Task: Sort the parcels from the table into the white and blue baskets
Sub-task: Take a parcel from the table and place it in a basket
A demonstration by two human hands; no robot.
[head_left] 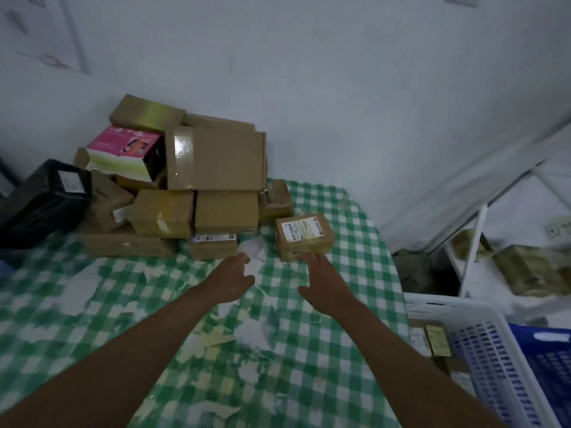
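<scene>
**Dim, bluish room with soft blur**

The light is low and flat, with a cold blue-grey cast on the wall (340, 88). Glare shows only on the glossy tape of the cardboard box (216, 159) beyond the left hand (231, 279). Both forearms look dark and underexposed. Shadows are faint. Straight lines bow toward the edges, and the shelf (482, 242) to the right of the right hand (327, 285) is smeared and unsharp.

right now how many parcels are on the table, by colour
brown boxes: at least 10 (the pile hides some)
black parcel: 1
pink box: 1
total: at least 12
</scene>
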